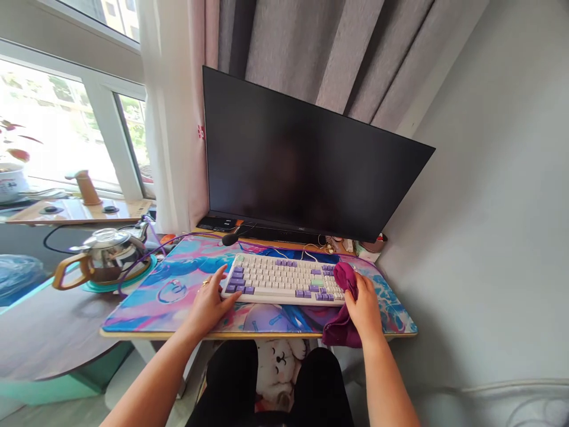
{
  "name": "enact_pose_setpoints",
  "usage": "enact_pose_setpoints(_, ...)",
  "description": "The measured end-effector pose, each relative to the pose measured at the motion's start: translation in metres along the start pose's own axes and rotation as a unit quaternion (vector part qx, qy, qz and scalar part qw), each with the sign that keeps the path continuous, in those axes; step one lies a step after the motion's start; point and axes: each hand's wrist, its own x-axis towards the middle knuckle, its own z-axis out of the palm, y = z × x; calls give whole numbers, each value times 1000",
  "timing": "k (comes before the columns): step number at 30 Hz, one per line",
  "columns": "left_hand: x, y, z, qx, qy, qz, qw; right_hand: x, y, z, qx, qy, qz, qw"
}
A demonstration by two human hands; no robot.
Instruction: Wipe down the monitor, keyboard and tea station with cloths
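A white and purple keyboard lies on a colourful desk mat in front of me. My left hand grips its left end, the thumb over the front corner keys and the fingers along the side. A ring shows on one finger. At the keyboard's right end, my right hand is closed on a dark purple cloth. Part of this cloth bunches up over the number keys. The rest hangs down over the desk's front edge. My right fingertips are partly hidden by the cloth.
Behind the keyboard stands a large dark monitor, with a small black microphone before it. Left of the desk, a glass teapot sits on a round side table. Purple cables run along the mat. A white plush toy is under the desk.
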Motion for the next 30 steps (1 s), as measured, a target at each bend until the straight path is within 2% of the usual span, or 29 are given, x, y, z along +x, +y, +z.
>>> enact_pose_setpoints(3,0,1,-1,20,-12,2,1000,-9,-12,3,-48,-6,9,999)
enact_pose_setpoints(5,1,1,-1,30,-24,0,999,-10,-32,5,-76,-33,12,997)
enact_pose_setpoints(9,1,-1,0,34,-49,15,998,-6,-88,16,-72,-93,-16,993)
enact_pose_setpoints(14,-2,-2,0,31,-50,17,998,-10,-161,32,-13,-143,-94,985)
enact_pose_setpoints(20,-2,1,-3,30,-50,22,998,-18,-222,40,21,-184,-165,969)
enact_pose_setpoints(25,-1,5,-5,11,-40,39,998,-21,-237,46,28,-218,-225,949)
enact_pose_setpoints(27,-1,6,-5,10,-37,33,999,-20,-231,45,25,-221,-228,948)
enact_pose_setpoints(30,-1,5,-6,23,-42,8,999,-16,-209,38,16,-208,-203,957)
